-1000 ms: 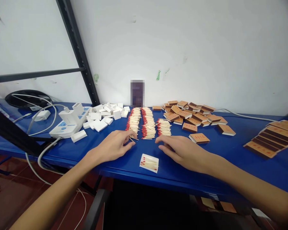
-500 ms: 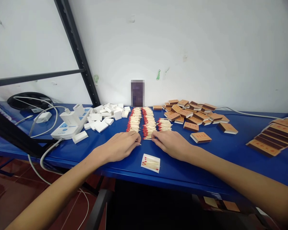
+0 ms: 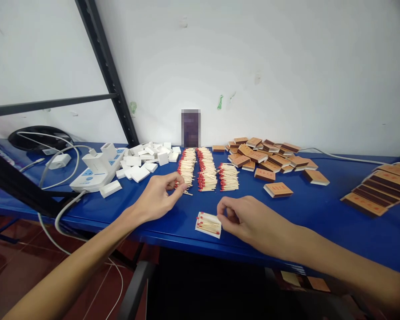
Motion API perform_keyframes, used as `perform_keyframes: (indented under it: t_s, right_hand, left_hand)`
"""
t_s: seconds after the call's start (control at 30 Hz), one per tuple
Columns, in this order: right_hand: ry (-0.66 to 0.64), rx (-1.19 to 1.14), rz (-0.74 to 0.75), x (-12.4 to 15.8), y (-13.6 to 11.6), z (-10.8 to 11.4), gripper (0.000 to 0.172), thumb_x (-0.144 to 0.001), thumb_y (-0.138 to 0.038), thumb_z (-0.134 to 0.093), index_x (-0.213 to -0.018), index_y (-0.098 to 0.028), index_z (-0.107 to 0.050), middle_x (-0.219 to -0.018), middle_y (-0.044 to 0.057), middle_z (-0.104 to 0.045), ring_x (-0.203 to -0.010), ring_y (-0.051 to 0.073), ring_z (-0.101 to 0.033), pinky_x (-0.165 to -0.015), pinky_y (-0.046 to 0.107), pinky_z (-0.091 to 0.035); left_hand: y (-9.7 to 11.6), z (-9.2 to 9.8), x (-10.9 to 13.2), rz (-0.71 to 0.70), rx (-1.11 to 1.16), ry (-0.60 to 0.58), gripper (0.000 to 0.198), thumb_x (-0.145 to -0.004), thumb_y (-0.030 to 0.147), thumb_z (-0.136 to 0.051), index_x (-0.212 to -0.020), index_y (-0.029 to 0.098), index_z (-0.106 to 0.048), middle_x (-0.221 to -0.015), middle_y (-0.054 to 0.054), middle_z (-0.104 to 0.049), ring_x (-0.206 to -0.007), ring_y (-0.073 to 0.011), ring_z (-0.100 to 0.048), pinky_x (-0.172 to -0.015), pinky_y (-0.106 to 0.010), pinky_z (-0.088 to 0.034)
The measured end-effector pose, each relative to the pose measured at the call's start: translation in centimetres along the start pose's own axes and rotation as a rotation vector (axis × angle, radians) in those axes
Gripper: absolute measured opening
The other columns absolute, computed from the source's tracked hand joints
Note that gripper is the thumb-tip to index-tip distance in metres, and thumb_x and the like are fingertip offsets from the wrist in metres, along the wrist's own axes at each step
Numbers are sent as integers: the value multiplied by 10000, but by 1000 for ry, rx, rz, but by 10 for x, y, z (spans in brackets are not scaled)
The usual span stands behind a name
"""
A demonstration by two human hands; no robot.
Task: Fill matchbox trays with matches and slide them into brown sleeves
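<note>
While a blue table [image 3: 315, 206] spreads out around a white matchbox tray [image 3: 207, 233] lying near its front edge, a black rack [image 3: 107, 71] rises to the tray's left. Orange-and-brown matchboxes [image 3: 263, 155] are heaped beyond the tray to its right. White trays [image 3: 146, 161] lie piled beyond it to the left, with a power strip [image 3: 93, 180] farther left. Just right of the tray, a person's right hand [image 3: 248, 220] curls, thumb and forefinger close together by the rim; whether they pinch anything cannot be told. Beyond the tray to its left, the left hand [image 3: 162, 195] brings thumb and forefinger close together at a match row; any grip cannot be made out. Three rows of matches [image 3: 206, 175] lie beyond the tray, which itself holds several red-tipped matches [image 3: 209, 226].
</note>
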State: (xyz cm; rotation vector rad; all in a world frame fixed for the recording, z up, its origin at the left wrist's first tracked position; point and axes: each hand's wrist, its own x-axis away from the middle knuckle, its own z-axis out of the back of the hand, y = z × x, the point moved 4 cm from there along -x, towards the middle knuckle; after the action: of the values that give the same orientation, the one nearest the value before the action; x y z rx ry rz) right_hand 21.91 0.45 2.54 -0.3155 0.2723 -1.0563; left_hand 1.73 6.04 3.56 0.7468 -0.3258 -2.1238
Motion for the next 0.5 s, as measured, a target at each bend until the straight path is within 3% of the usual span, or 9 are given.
perform_keyframes:
  t_s: [0.1, 0.23, 0.37, 0.5]
  right_hand:
    - [21, 20, -41, -2, 2, 2, 197, -920, -322, -470, -783, -229, -577, -676, 7, -630, -621, 161, -559, -528, 264, -332]
    - [122, 209, -121, -13, 32, 9, 181, -933, -306, -426, -844, -221, -558, -719, 30, -639, -630, 177, -553, -546, 284, -310]
    - [106, 369, -129, -16, 60, 10, 161, -945, -300, -412, -945, -211, -546, -767, 56, -659, -684, 210, -577, -552, 295, -295]
    - [72, 408, -106, -15, 71, 7, 195, -972, -285, -373, -977, -205, -551, -840, 78, -683, -766, 241, -613, -565, 304, -309]
  left_hand:
    - [-7, -5, -4, -86, -88, -55, 174, -896, 321, -553, -879, 176, -649, -743, -1, -661, -615, -119, -553, -616, -254, -428]
    - [-12, -15, -8, -185, -311, -216, 184, -911, 305, -540, -973, 197, -676, -975, -46, -724, -860, -209, -650, -759, -324, -467]
    - [-14, -19, -9, -224, -420, -292, 221, -971, 283, -442, -925, 208, -645, -926, -44, -705, -868, -221, -639, -718, -317, -439]
    - [-11, -22, -11, -275, -478, -325, 224, -991, 270, -404, -909, 190, -597, -897, -49, -663, -812, -203, -601, -699, -310, -414]
